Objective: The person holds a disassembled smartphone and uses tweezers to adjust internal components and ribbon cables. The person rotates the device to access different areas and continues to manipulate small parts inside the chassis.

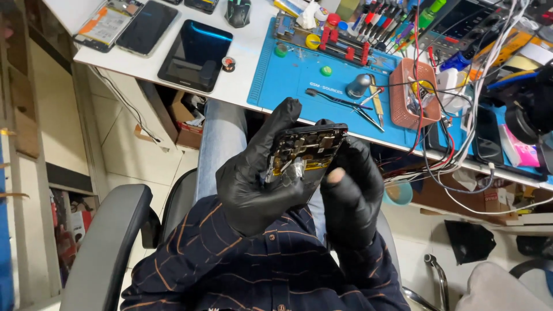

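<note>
Below the desk edge [322, 124], both gloved hands, left [253, 184], right [351, 193], grip closed on opened phone [305, 147]

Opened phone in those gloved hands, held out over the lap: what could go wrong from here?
The phone is held in the air off the desk, so a slip could drop it to the floor. Its exposed boards could be bent by the left hand or right hand. A fingertip pokes through the glove and might smudge the parts.
</note>
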